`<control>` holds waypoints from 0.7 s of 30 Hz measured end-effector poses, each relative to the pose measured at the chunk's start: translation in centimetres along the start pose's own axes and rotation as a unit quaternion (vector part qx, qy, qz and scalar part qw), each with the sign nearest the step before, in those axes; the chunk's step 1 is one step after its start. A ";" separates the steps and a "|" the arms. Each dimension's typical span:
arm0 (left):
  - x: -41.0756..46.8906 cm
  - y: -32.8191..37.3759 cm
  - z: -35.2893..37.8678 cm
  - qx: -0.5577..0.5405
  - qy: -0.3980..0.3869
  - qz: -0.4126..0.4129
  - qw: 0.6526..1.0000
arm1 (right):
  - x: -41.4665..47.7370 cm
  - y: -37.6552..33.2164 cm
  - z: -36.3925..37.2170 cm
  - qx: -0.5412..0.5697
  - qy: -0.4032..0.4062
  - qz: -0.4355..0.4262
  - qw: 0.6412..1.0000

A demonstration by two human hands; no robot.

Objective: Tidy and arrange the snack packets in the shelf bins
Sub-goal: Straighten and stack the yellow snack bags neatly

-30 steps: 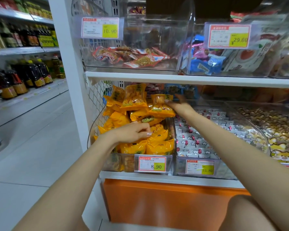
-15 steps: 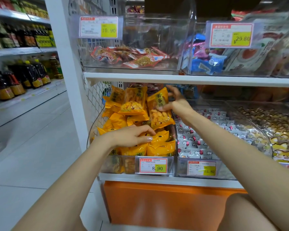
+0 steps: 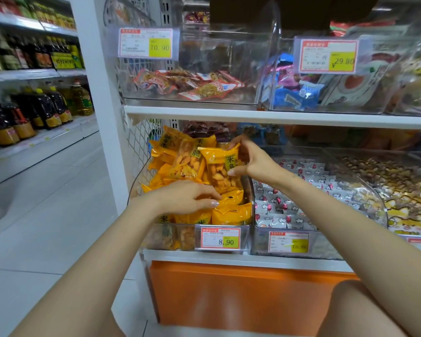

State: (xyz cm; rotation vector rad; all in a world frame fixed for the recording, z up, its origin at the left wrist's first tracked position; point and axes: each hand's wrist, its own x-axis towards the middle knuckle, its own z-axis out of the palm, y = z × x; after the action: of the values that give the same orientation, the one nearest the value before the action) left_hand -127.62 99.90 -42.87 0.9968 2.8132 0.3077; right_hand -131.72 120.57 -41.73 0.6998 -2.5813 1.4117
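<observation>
Currently, right grip [image 3: 253, 161] is pinching one yellow packet [image 3: 223, 175] upright by its right edge in the bin [image 3: 250, 190]; left grip [image 3: 185, 197], opened flat, is resting on front packets [image 3: 231, 214], holding nothing.

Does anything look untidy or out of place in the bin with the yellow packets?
Yes. The yellow packets lie in a loose heap in the clear bin, tilted at different angles, not in rows. The right hand pinches one packet upright; the left hand rests on the front ones. Nothing looks torn or spilled.
</observation>
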 end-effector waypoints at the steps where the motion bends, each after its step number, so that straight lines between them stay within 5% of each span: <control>1: -0.3 -0.1 -0.4 -0.002 0.011 0.006 1.000 | -0.2 -0.1 0.0 -0.004 -0.006 -0.001 1.000; 6: -1.7 -0.4 -2.5 -0.143 0.194 -0.025 0.970 | -0.5 -0.1 0.0 -0.067 0.049 0.000 0.997; 9: -1.4 -1.2 -2.6 -0.059 0.338 -0.065 0.937 | -0.6 0.2 -0.1 -0.088 0.064 0.005 0.994; 13: 0.0 -0.9 0.0 0.010 0.250 -0.141 0.958 | -0.8 0.8 -0.3 -0.036 0.068 0.025 0.997; 21: -0.7 0.4 -0.6 0.023 0.383 -0.207 0.900 | -1.4 1.7 -0.7 -0.025 0.082 0.045 0.995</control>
State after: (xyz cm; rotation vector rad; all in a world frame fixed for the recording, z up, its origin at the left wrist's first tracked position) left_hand -126.96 99.67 -42.14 0.2589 3.6343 0.7095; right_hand -131.30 122.44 -43.07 0.4471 -2.5382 1.3618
